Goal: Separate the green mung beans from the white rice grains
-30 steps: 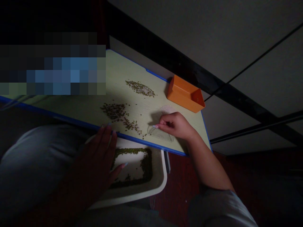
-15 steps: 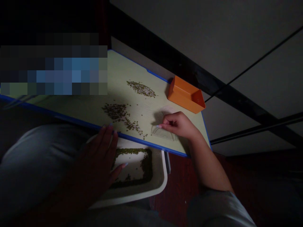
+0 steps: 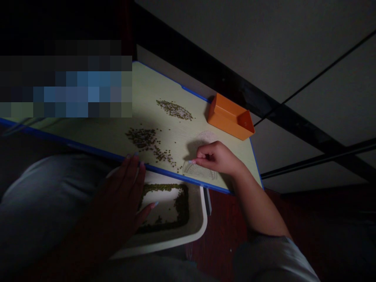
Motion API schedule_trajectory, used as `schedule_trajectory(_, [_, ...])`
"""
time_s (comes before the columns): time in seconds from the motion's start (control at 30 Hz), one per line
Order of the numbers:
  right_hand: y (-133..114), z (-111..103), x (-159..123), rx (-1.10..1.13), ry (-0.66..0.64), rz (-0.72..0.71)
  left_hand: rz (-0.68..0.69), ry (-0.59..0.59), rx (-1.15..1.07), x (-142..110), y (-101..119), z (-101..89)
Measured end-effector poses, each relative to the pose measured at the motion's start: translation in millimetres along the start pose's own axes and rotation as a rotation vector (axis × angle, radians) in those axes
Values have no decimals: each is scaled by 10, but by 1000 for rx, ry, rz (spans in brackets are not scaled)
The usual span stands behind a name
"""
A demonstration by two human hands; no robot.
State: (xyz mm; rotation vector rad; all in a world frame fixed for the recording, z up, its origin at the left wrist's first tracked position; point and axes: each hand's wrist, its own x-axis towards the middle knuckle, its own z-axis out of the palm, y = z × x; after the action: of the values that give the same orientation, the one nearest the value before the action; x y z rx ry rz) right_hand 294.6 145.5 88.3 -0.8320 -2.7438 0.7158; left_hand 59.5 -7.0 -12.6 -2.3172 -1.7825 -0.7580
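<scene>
My right hand (image 3: 219,157) rests on a pale green table (image 3: 164,88) with a blue edge, fingers curled and pinched on a clear plastic scraper (image 3: 199,170) pressed to the tabletop. Left of it lies a trail of dark green beans (image 3: 149,141), with a second small heap (image 3: 174,109) farther back. My left hand (image 3: 123,199) lies flat with fingers stretched out on the rim of a white tray (image 3: 192,231) held below the table's near edge. Green beans (image 3: 164,205) line the tray's bottom.
An orange rectangular box (image 3: 231,116) stands at the table's far right corner. A faint whitish patch (image 3: 207,136) lies just behind my right hand. My grey-clad legs are under the tray. The room is dim, with dark floor beyond.
My right hand and the clear scraper slid slightly right and back, then returned toward the near edge. The left hand and tray stayed put.
</scene>
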Motion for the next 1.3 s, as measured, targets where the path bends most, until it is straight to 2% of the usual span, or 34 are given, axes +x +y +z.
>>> schedule_trajectory(0.2, [-26,-4,-4,84,15,-6,-5,-14,11,-4,3,-6])
schedule_trajectory(0.63, [-1,19,31,-137,123,120,-14,-17,-5,-6,-7,30])
schedule_trajectory(1.3, [-36,26,28,-47,65,67,5,-38,12,4,7,-20])
